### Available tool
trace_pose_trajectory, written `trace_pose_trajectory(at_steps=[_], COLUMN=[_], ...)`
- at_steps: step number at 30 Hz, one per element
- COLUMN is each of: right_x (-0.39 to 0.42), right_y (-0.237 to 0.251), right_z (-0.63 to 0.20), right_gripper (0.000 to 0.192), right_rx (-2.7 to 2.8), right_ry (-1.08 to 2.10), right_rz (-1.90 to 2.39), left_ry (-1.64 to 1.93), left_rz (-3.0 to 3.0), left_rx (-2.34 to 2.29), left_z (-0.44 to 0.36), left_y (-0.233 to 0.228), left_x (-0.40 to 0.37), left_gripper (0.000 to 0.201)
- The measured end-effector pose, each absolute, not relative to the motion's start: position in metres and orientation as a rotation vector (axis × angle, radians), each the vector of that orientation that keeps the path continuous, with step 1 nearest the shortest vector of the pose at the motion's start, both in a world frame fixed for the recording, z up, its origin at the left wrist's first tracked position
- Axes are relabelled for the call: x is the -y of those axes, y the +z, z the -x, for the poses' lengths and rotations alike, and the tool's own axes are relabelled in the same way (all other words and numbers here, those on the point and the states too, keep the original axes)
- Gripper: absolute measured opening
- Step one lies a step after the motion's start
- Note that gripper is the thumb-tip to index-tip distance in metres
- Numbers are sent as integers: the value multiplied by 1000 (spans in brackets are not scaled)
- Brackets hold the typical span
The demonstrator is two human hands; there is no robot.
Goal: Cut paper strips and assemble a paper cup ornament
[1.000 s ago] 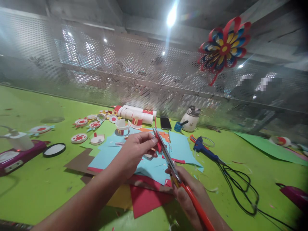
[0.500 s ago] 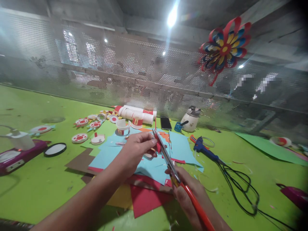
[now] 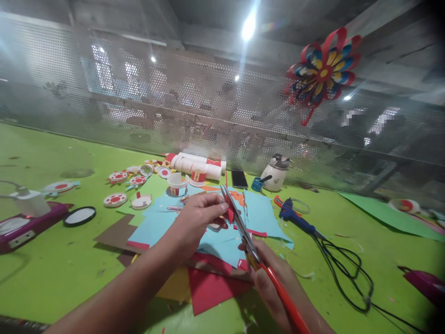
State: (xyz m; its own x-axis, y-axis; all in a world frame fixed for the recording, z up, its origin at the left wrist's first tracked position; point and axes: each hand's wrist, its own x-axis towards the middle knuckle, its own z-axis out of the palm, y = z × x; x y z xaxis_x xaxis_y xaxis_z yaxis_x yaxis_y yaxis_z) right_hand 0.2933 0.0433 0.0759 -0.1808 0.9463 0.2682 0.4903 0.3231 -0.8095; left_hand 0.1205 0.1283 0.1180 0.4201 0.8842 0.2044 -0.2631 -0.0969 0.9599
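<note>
Hands: two. The left hand (image 3: 198,218) pinches a small red paper piece (image 3: 229,212) with thumb and fingers closed on it. The right hand (image 3: 278,283) is wrapped tight around the scissors (image 3: 248,239).
Scissors: one pair, with orange-red handles. The long way of it runs from the right hand, low down, up and away to the tip beside the red paper piece. The tip points up and a bit left, toward the mesh wall (image 3: 139,102). The blades look almost shut on the red paper piece.
Red paper piece: one, small, held up above the paper pile (image 3: 208,260), touching the blades.
Paper pile: one heap of flat sheets on the green table (image 3: 52,269), right under both hands. I can see blue, red, yellow and brown sheets.
Glue gun: one, blue (image 3: 295,217), lying to the right of the paper pile, with a black cord (image 3: 347,269) curling away from it.
Paper cups: two standing cups (image 3: 177,182) just behind the paper pile, and a row of cups lying on its side (image 3: 194,163) behind those.
Round paper badges: several, red and white (image 3: 114,200), left of the paper pile; too small to count well.
Phone: one, dark (image 3: 239,178), behind the paper pile.
Paper flower: one, red, blue and yellow (image 3: 323,69), high on the mesh wall.
</note>
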Motion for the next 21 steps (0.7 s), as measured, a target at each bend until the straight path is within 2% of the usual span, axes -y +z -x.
trace_pose_trajectory(at_steps=[21], right_x=[-45], right_y=[72], right_z=[-292], right_gripper=[59], right_rx=[1789], right_ry=[666], right_rz=[1288], left_ry=[1081], left_rz=[-1269], left_rx=[-644], left_z=[-122], left_y=[117], left_x=[-129], left_gripper=[16])
